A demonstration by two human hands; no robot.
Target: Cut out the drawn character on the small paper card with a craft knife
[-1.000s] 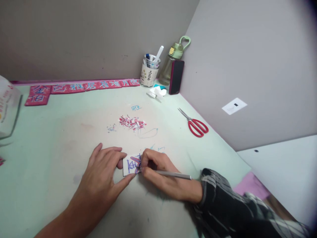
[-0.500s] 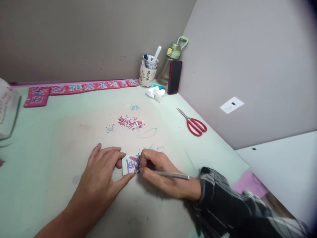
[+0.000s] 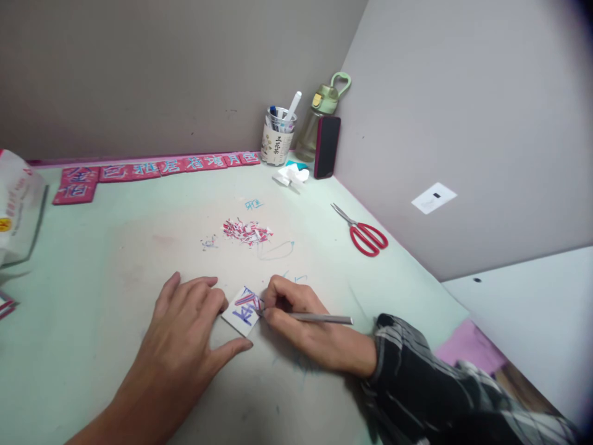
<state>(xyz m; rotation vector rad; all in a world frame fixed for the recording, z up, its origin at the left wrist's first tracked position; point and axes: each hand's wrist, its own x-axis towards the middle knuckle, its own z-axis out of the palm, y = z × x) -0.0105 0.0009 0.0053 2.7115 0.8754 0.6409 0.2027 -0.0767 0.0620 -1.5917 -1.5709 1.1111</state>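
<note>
Near the front of the pale green table (image 3: pixel 92 259), the left hand (image 3: pixel 185 334) lies spread, fingertips pinning a small white card with blue and red strokes (image 3: pixel 241 311). Right of it, the right hand (image 3: pixel 301 321) pinches a slim grey metal craft knife (image 3: pixel 319 319), tip on the card's right edge. Cutting seems underway; continuing calls for firm pinning.

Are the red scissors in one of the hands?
No, the red scissors lie on the table, apart from both hands.

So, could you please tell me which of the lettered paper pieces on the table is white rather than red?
The small card between the hands, under the knife tip; the tiles lined along the back wall are red.
</note>
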